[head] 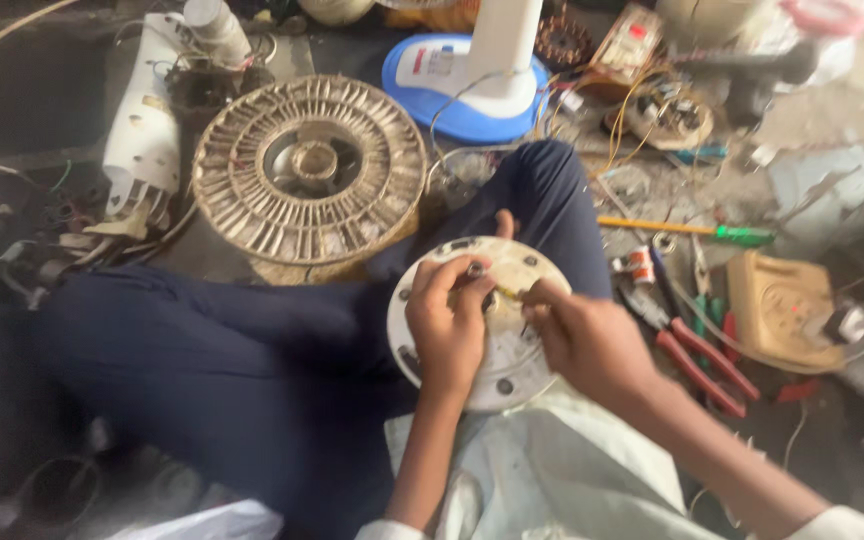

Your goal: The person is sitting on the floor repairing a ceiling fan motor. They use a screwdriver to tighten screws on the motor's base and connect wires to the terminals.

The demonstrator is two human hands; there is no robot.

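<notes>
A round, dirty white motor cover plate (512, 375) rests on my lap, above my crossed legs in dark blue trousers (252, 350). My left hand (447, 325) grips the plate from the left, fingers curled over its centre near a small metal shaft. My right hand (587, 340) comes in from the right and pinches a small yellowish piece at the plate's centre. What exactly the fingertips hold is blurred.
A round ribbed fan motor housing (310, 170) lies on the floor ahead. Red-handled pliers (697, 360), a green-and-yellow screwdriver (712, 232), a yellow multimeter (782, 310), a white and blue fan base (472, 80), wires and a white casing (142, 130) lie around.
</notes>
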